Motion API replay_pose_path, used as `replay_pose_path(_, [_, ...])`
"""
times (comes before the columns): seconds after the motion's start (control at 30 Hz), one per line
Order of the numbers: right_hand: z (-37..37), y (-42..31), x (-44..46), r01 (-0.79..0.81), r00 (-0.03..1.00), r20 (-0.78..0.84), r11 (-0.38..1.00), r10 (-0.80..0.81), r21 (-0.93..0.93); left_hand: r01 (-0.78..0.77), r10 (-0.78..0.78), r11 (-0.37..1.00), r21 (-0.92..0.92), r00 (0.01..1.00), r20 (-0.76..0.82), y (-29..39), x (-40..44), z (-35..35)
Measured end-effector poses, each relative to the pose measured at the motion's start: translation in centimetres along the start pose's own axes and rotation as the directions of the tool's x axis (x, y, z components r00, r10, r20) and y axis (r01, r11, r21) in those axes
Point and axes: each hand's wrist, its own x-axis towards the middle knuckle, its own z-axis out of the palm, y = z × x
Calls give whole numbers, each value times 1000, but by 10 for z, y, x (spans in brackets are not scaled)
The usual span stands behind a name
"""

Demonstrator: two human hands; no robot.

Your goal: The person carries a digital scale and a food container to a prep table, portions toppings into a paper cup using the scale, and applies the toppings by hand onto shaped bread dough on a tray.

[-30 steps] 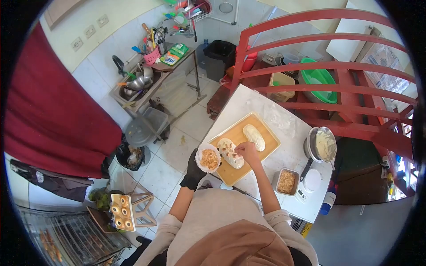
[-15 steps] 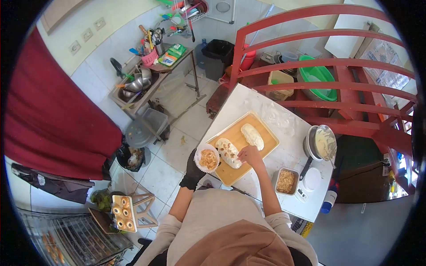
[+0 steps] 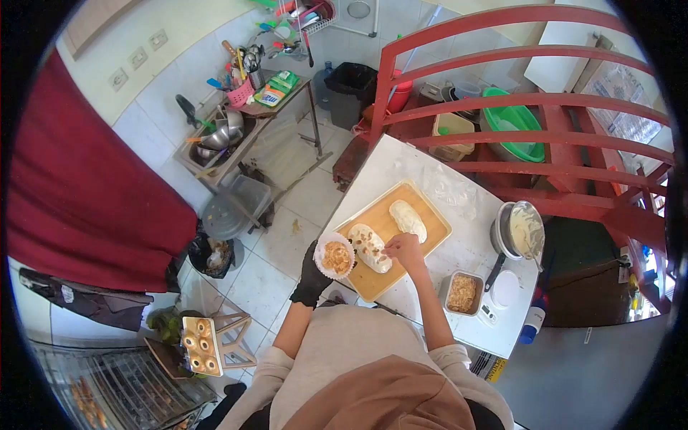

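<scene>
white loaf [image 3: 371,251]: oblong, rounded ends, brown flakes [image 3: 366,240] scattered over top.

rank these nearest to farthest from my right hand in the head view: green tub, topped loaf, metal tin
1. Topped loaf, just left of your right hand.
2. Metal tin, to the hand's right.
3. Green tub, behind the red railing.
</scene>
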Motion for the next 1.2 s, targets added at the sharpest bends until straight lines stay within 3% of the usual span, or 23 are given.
replay_pose_path(0.03, [-1, 1, 1, -1, 1000, 0, 1000, 1, -1, -13, 14, 995, 103, 1000, -8, -3, 1, -4])
replay_pose_path(0.1, [-2, 7, 4, -90, 981, 191, 966, 44, 241, -24, 28, 979, 204, 1000, -14, 6, 0, 6])
replay_pose_path(0.17, [3, 11, 5, -111, 962, 273, 941, 21, 319, 68, -85, 974, -215, 994, -73, 14, -2, 18])
replay_pose_path(0.23, [8, 13, 3, -138, 936, 351, 910, -9, 391, 86, -105, 959, -269, 993, -58, 15, -1, 17])
replay_pose_path(0.3, [13, 1, -2, -156, 962, 267, 915, 56, 373, 103, -123, 941, -321, 992, -43, 19, -1, 22])
replay_pose_path(0.33, [15, -1, -3, -157, 962, 267, 915, 56, 372, 56, -66, 978, -201, 997, -43, 20, -3, 26])
replay_pose_path(0.37, [17, -4, -4, -114, 975, 216, 950, 50, 292, 8, -11, 997, -77, 999, -37, 23, -4, 30])
replay_pose_path(0.5, [24, -18, -7, -28, 996, 84, 998, 23, 62, 11, -13, 994, -104, 1000, -12, 27, -6, 35])
replay_pose_path(0.53, [26, -17, -6, -27, 996, 83, 998, 22, 61, -50, 47, 997, 66, 998, 39, 26, -7, 34])
replay_pose_path(0.57, [29, -15, -5, 33, 999, 38, 996, -30, -78, -118, 98, 965, 232, 990, 99, 24, -7, 32])
replay_pose_path(0.6, [31, -12, -5, 84, 996, 0, 972, -86, -219, -118, 98, 966, 232, 990, 99, 23, -5, 29])
replay_pose_path(0.63, [32, -9, -6, 84, 996, 1, 972, -86, -220, -8, 13, 997, -73, 998, 63, 22, -2, 25])
replay_pose_path(0.67, [34, -8, -7, 70, 997, 2, 928, -74, -367, 94, -79, 923, -373, 995, 54, 22, 0, 23])
replay_pose_path(0.7, [35, -6, -8, 54, 998, 0, 861, -62, -505, 94, -79, 923, -373, 995, 55, 21, 1, 22])
replay_pose_path(0.77, [37, -3, -10, 64, 997, -5, 853, -78, -517, 30, -27, 994, -110, 999, 31, 19, 1, 20])
replay_pose_path(0.8, [38, -2, -11, 75, 995, -10, 846, -94, -529, 31, -28, 994, -109, 999, 31, 18, 1, 19])
replay_pose_path(0.87, [40, 1, -13, 76, 995, -20, 846, -102, -527, -94, 75, 962, 254, 994, 85, 18, 0, 19])
replay_pose_path(0.93, [43, 1, -12, 78, 993, -30, 847, -110, -526, -64, 57, 984, 166, 997, 52, 21, -1, 21])
replay_pose_path(1.0, [44, -15, -14, -52, 969, -208, 710, -135, -703, -37, 36, 997, 74, 999, 20, 21, 0, 23])
replay_pose_path(1.03, [41, -23, -16, -49, 969, -206, 709, -137, -703, 0, 0, 999, -54, 1000, 9, 22, 0, 23])
replay_pose_path(1.1, [29, -49, -22, 55, 944, -283, 926, -170, -374, 36, -36, 982, -183, 999, 1, 24, 1, 25])
replay_pose_path(1.13, [29, -57, -23, 52, 944, -284, 926, -168, -374, 91, -101, 962, -258, 995, -24, 25, 3, 26])
replay_pose_path(1.2, [34, -70, -22, 363, 897, -260, 931, -358, -28, 152, -173, 932, -328, 984, -36, 31, 3, 36])
